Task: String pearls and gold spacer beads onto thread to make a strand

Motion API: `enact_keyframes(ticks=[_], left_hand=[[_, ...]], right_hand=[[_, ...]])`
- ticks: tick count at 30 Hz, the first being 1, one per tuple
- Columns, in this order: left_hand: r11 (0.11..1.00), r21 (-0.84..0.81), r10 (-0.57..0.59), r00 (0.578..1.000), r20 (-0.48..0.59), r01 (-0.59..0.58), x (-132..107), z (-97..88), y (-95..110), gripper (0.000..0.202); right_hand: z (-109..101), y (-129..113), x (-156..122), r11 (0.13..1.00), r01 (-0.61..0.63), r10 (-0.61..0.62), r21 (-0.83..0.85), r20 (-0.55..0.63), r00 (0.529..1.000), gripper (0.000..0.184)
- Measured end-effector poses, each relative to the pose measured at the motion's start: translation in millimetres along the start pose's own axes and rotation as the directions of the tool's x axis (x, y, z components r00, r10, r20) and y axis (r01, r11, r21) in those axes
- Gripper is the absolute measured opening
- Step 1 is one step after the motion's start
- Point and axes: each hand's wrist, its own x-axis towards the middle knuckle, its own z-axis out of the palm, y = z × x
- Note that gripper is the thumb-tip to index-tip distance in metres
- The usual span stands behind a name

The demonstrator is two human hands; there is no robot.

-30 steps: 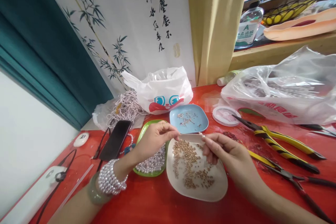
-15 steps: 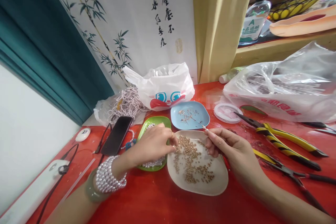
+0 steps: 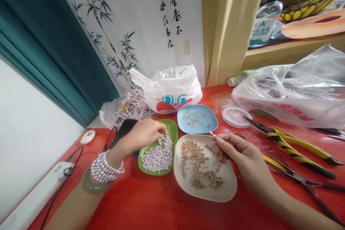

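My left hand (image 3: 147,133) reaches over the upper part of a green plate (image 3: 142,165) heaped with pearl beads (image 3: 157,156). Its fingertips are pinched together among the beads, and whatever they hold is too small to make out. Strands of pearls (image 3: 106,168) and a pale green bangle (image 3: 93,185) circle that wrist. In my right hand (image 3: 234,147), thumb and forefinger pinch a thin wire pin with small pearl beads (image 3: 212,134) on it, over the far edge of a cream plate (image 3: 210,196). Gold beads (image 3: 199,165) lie scattered in this plate.
Behind, a blue plate (image 3: 182,124) holds small metal pins. Yellow-black pliers (image 3: 291,143) and smaller pliers (image 3: 299,178) lie at right, beside a white spool (image 3: 236,116). Plastic bags (image 3: 172,90), a dark phone (image 3: 125,129) and a power strip (image 3: 40,194) surround the work.
My left hand has moved left, from the edge of the cream plate to the pearl beads in the green plate. My right hand keeps its pinch on the beaded wire pin, nearly still.
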Motion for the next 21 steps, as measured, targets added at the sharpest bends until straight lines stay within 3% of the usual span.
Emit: enact_keyframes(ticks=[11, 16, 21], left_hand=[[0.996, 0.089, -0.023, 0.997, -0.079, 0.030, 13, 12.6, -20, 0.021], [0.999, 0.003, 0.045, 0.998, -0.044, -0.045, 17, 18.1, -24, 0.019], [0.970, -0.202, 0.146, 0.988, 0.054, -0.132, 15, 16.7, -24, 0.012]], right_hand=[[0, 1, 0, 1.000, 0.007, -0.007, -0.022, -0.007, 1.000, 0.023], [0, 1, -1, 0.999, 0.015, -0.015, -0.048, -0.001, 1.000, 0.023], [-1, 0, 0, 0.997, 0.015, -0.014, -0.074, 0.003, 1.000, 0.024]])
